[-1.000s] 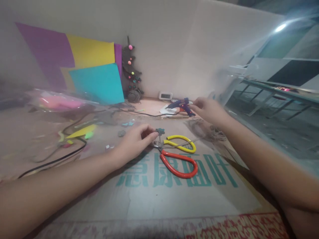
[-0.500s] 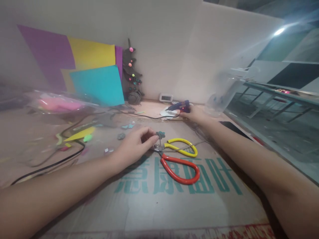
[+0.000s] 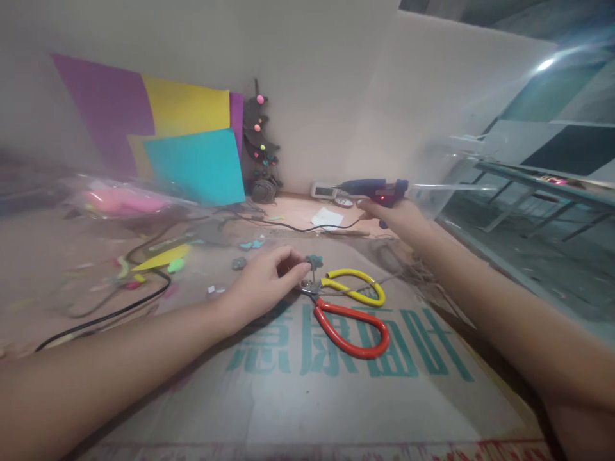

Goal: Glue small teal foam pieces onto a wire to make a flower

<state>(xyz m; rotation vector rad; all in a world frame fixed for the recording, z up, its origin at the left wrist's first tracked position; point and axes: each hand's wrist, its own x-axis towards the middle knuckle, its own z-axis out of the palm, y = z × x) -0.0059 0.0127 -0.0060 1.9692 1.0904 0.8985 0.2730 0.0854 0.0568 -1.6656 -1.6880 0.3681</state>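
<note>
My right hand grips a blue hot glue gun by its handle, with a red light lit on it. The nozzle points left, and a clear glue stick juts from the back. Low over the cardboard, my left hand pinches a small teal flower-shaped piece between thumb and fingers. A thin grey cord seems to hang from that piece. Just beneath lie scissors with one yellow handle and one red handle; my left hand partly hides their blades.
A white paper and a small digital display sit by the wall. Colored sheets lean beside a decorated grey hanging piece. Teal scraps, a yellow piece and a black cable lie left. Grey cord lies right.
My right hand has lifted the glue gun off the white paper and brought it up and to the right. My left hand keeps its pinch on the teal piece.
</note>
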